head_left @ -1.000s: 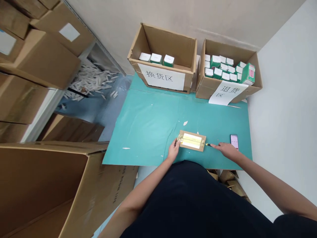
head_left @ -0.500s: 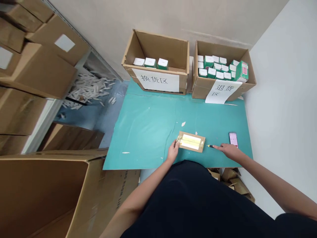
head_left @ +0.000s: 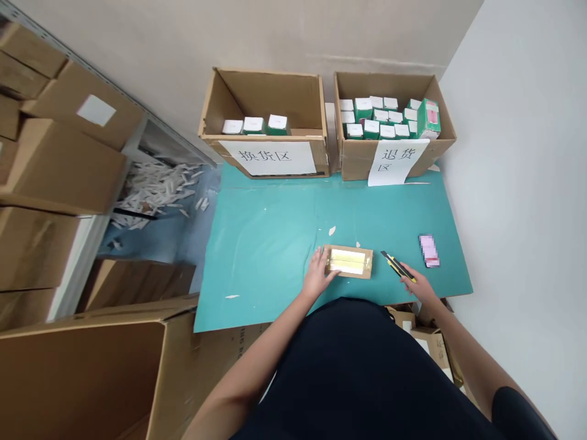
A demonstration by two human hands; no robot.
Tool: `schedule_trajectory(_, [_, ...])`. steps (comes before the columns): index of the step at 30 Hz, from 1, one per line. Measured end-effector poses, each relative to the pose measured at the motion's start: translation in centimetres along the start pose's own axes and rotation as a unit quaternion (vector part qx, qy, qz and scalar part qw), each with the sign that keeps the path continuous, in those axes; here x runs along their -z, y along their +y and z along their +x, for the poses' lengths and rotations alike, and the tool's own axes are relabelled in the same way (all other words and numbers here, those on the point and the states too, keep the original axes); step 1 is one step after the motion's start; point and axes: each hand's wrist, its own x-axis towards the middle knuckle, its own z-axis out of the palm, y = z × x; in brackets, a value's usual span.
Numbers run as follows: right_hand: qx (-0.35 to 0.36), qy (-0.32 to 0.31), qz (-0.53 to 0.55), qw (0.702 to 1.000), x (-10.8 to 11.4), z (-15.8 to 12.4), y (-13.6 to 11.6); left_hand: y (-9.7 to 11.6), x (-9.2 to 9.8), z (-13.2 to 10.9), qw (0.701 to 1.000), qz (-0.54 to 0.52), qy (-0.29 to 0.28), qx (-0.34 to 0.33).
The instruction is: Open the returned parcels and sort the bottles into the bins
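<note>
A small cardboard box (head_left: 348,274) lies on the teal tabletop, with clear tape and a white and yellow label on its top. My left hand (head_left: 317,274) grips its left end, the thumb along the near edge and the fingers at the far left side. In my right hand (head_left: 418,286) is a yellow and black utility knife (head_left: 398,266). Its dark tip points up and left, a short way to the right of the box and apart from it.
A phone (head_left: 429,251) lies at the table's right. Two open cartons with paper signs, the left carton (head_left: 275,157) and the right carton (head_left: 353,160), hold green and white boxes at the back. A large open carton (head_left: 178,360) stands at the near left, below stacked boxes (head_left: 64,165).
My right hand has turned the knife, so more of its body shows and it points up and left. My left fingers have shifted on the box's left end. The view has swung slightly.
</note>
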Motion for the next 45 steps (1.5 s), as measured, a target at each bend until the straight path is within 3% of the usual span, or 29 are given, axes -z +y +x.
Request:
schedule_trajectory(5, [-0.026,-0.003,0.141,0.990,-4.3,-0.7,0.9,1.4,1.7,3.6,0.966,0.115,-0.150,-0.175])
schedule_trajectory(11, [-0.026,0.002,0.200,0.979,-5.9,-0.5,1.6,1.8,1.8,6.9,0.934,0.162,-0.244,-0.206])
schedule_trajectory(16, [-0.017,-0.012,0.208,0.978,-6.1,0.0,2.0,2.0,1.9,5.9,0.934,0.184,-0.223,-0.210])
schedule_trajectory(21, [-0.007,-0.016,0.196,0.980,-5.9,0.9,2.2,2.0,1.5,4.8,0.948,0.189,-0.195,-0.166])
schedule_trajectory(29, [-0.010,-0.021,0.178,0.984,-4.8,1.1,2.2,1.7,0.4,6.0,0.962,0.162,-0.173,-0.132])
schedule_trajectory(38, [-0.013,-0.025,0.189,0.982,-4.9,0.8,2.0,1.8,0.3,5.6,0.956,0.154,-0.184,-0.169])
schedule_trajectory(45, [-0.003,-0.020,0.193,0.981,-4.6,0.8,2.1,1.6,0.4,5.8,0.964,0.124,-0.178,-0.156])
